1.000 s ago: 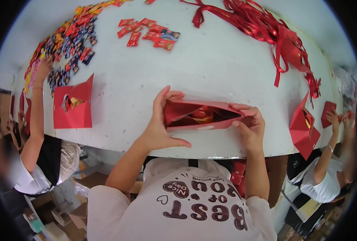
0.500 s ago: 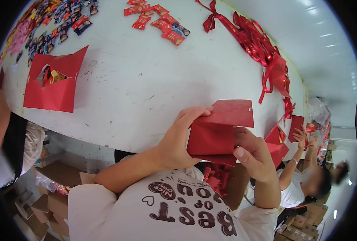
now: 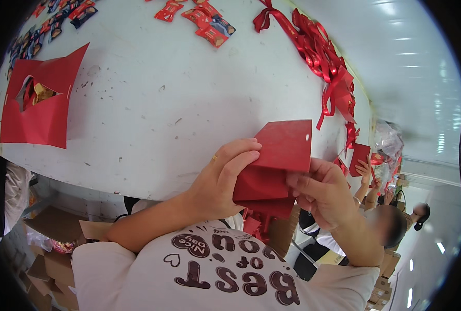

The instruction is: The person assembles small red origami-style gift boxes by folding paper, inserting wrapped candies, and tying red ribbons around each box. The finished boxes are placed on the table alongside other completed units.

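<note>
Head view, clock off frame centre. Nearest, six o'clock: wearer's white printed T-shirt (image 3: 230,243). Just off centre, toward four: red card gift box (image 3: 285,142), held clear of the chest and above the table's near edge. Left hand (image 3: 222,179), gold ring on one finger, is closed round its left side, fingers over the upper panel, thumb out of sight; looks like that grip steadies the box. Right hand (image 3: 321,189) is narrow, thumb and fingers drawn together at the right end, probably to work there; blurred, cannot tell if a flap is pinched. Box seems turned so that end faces the right fingers.

Second red box (image 3: 36,122) stands between nine and ten, gold-wrapped piece showing in its opening, seemingly set aside to leave working room. White table (image 3: 152,103), scuffed and spotted. Farther: red snack packets (image 3: 210,35) near twelve, navy ones (image 3: 54,26) at ten, loose red ribbons (image 3: 313,46) between one and two, likely heaped at the edge for reach.

Room: open carton (image 3: 54,225) at eight; co-worker's hand (image 3: 364,168) with red card at three; clear plastic bags (image 3: 388,140) beyond; pale glossy wall (image 3: 422,93) at two.
</note>
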`<state>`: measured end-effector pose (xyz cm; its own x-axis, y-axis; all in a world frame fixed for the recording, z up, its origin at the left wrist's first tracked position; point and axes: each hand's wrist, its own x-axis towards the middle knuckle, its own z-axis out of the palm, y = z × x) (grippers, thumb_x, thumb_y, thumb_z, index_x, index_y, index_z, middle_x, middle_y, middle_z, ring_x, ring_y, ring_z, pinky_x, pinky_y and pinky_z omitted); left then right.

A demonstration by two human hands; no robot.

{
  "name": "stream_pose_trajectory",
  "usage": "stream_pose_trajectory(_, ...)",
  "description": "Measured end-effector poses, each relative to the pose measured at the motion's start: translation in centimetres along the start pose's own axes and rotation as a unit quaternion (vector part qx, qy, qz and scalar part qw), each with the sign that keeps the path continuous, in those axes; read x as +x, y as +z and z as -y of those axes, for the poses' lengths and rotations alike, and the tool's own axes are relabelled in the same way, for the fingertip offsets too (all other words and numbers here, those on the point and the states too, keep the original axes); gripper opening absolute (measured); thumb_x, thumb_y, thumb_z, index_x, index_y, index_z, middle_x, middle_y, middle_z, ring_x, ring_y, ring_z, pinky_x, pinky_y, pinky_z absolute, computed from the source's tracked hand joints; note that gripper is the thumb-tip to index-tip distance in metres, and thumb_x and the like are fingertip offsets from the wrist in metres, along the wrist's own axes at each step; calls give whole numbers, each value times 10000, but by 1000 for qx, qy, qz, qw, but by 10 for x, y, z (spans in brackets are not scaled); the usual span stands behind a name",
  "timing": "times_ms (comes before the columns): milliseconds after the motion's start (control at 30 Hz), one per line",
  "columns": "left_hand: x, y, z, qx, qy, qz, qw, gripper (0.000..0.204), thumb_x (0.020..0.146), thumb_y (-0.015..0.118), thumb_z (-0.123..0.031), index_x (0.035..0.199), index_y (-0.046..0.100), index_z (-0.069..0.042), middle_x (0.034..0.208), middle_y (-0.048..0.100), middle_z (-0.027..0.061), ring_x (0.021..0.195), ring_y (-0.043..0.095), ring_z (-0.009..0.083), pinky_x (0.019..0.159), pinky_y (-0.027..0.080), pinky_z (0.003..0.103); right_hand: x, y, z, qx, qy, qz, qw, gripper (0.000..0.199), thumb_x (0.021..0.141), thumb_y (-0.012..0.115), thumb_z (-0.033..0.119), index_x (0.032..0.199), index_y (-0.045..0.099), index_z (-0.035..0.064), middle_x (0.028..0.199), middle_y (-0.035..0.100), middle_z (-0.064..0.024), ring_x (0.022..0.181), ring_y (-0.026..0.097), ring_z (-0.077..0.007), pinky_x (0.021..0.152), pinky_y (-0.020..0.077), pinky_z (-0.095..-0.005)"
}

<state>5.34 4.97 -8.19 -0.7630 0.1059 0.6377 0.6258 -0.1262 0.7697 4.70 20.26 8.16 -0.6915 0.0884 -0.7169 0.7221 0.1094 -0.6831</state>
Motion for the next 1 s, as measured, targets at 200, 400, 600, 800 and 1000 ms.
stream_pose_trajectory(200,-2,3,3,9,9,-22,1000,788,579,827,-94,1240,411,15,1226,465,197,1154,502,368,949,467,427,5,0,-1,110,80,118,984,328,886,640,109,1129,484,-47,674,583,-65,432,513,-102,346,320,-211)
stream_pose_trajectory(400,-6,5,6,-2,4,3,1000,754,570,807,-37,1217,421,3,1192,458,175,1150,505,366,938,478,430,6,0,-11,108,103,205,967,240,928,583,110,1115,496,-13,574,536,-35,393,446,-72,357,300,-205)
stream_pose_trajectory(600,-9,7,11,-36,17,6,999,707,551,812,-7,1151,438,-16,1193,454,175,1148,506,361,934,482,426,-1,5,-19,205,110,117,965,180,933,546,73,1095,500,9,672,557,-47,394,433,-77,365,305,-214)
stream_pose_trajectory(800,-16,9,9,-60,-45,18,997,820,540,828,-21,1228,382,-5,1215,445,206,1156,483,394,966,450,443,0,4,-11,209,61,240,946,365,940,464,23,1247,358,-145,985,636,-214,600,642,-233,441,463,-235)
stream_pose_trajectory(1000,-18,13,6,-80,-59,35,994,872,559,831,-61,1273,340,25,1238,450,215,1161,475,413,966,439,437,-6,4,-15,350,139,285,881,543,941,403,29,1381,135,-144,1143,554,-352,821,675,-393,589,544,-290)
